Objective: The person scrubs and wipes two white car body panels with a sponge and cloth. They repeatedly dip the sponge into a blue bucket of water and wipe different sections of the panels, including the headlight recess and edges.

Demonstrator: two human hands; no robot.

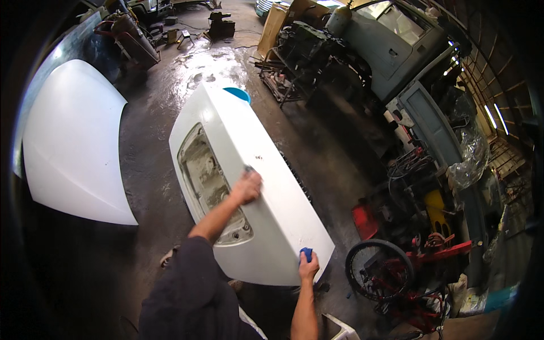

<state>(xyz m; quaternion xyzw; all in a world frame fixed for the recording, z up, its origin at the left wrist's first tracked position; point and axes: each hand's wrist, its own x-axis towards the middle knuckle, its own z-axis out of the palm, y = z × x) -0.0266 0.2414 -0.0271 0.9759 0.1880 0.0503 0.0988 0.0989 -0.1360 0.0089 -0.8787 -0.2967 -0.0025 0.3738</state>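
Observation:
A white car trunk lid (272,182) lies before me, its recessed number-plate area (204,170) facing left. My left hand (247,188), slightly blurred, is closed on a small dark grey pad (248,169) at the crease between the lid's two faces. Near the lid's lower right corner, my right hand (309,268) holds a blue cloth or sponge (306,254) against the edge. Small dark marks show on the white surface above my left hand. A blue basin (239,94) is partly hidden behind the lid's far end.
A white car hood (76,148) stands at the left. On the right are a bicycle wheel (379,270), a red metal frame (446,251), a grey vehicle door (382,46) and heaped parts. A gas cylinder on a cart (131,36) stands at the upper left. The concrete floor (148,127) looks wet.

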